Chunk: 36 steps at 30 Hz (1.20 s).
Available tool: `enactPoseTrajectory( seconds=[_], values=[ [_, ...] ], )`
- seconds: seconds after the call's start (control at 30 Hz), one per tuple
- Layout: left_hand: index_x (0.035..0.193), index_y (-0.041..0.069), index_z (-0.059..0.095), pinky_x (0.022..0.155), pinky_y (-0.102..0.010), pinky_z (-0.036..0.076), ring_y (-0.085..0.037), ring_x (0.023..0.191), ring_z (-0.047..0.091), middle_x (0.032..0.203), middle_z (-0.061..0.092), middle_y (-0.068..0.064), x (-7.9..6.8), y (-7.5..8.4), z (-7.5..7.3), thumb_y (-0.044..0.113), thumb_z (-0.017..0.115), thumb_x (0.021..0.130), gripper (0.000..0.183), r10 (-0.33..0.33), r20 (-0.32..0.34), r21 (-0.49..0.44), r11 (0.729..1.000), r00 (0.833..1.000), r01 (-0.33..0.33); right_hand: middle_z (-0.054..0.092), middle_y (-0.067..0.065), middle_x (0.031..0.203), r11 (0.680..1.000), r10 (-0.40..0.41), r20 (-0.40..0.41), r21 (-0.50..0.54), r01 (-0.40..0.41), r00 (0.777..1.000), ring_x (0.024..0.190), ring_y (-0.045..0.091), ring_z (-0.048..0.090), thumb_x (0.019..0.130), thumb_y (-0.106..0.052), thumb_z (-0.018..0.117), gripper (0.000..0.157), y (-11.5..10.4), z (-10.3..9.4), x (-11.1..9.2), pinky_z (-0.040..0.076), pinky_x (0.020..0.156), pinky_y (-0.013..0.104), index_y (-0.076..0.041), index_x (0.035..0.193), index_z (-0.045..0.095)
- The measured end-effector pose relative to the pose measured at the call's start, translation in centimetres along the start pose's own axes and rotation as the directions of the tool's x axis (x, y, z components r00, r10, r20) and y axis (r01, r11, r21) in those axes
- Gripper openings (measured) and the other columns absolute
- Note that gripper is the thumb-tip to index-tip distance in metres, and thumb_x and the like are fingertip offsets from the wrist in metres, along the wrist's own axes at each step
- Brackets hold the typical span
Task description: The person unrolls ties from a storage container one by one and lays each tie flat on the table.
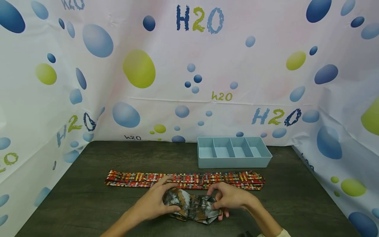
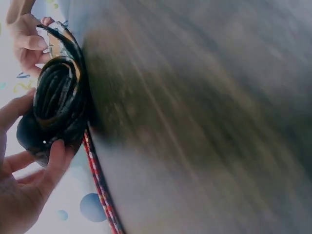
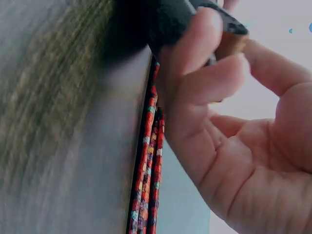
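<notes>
A camouflage-patterned cloth strip (image 1: 195, 205) in brown, grey and black lies close over the near middle of the table, partly rolled up. In the left wrist view the coiled layers of its roll (image 2: 58, 90) show end-on. My left hand (image 1: 152, 201) grips the rolled end, thumb at the near side and fingers over the far side. At the strip's other end, my right hand (image 1: 232, 196) pinches the cloth between thumb and fingers. Just beyond both hands stretches a long folded cloth strip (image 1: 189, 178) with a red, yellow and black checked pattern; the left fingertips overlap it in the head view.
A light blue tray (image 1: 234, 163) with several compartments stands at the back right of the dark wooden table (image 1: 142, 154). Behind and at both sides hangs a white sheet (image 1: 177, 89) printed with blue and green spots. A small dark object (image 1: 245, 234) shows at the near edge.
</notes>
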<state>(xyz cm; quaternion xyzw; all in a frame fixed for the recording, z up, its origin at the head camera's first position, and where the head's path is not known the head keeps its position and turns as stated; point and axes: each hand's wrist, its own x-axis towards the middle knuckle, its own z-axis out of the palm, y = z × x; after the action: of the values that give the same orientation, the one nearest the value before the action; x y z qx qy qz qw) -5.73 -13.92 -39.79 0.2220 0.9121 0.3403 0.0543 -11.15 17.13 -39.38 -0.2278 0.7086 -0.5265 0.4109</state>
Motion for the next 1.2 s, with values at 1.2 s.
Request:
enactPoseTrajectory(
  seconds=[1.2],
  values=[
    [0.111,0.024,0.064,0.096,-0.043,0.053,-0.007,0.104,0.064,0.109,0.066,0.012,1.3,-0.9,-0.4,0.05,0.085,0.084,0.043,0.226,0.196,0.367,0.886,0.954,-0.285,0.058,0.002,0.061,0.891,-0.104,-0.206,-0.455,-0.001,0.973,0.047,0.021,0.061,0.084,-0.005,0.085,0.028,1.6,-0.1,0.1,0.051,0.048,0.03,-0.006,0.092,0.058]
  ],
)
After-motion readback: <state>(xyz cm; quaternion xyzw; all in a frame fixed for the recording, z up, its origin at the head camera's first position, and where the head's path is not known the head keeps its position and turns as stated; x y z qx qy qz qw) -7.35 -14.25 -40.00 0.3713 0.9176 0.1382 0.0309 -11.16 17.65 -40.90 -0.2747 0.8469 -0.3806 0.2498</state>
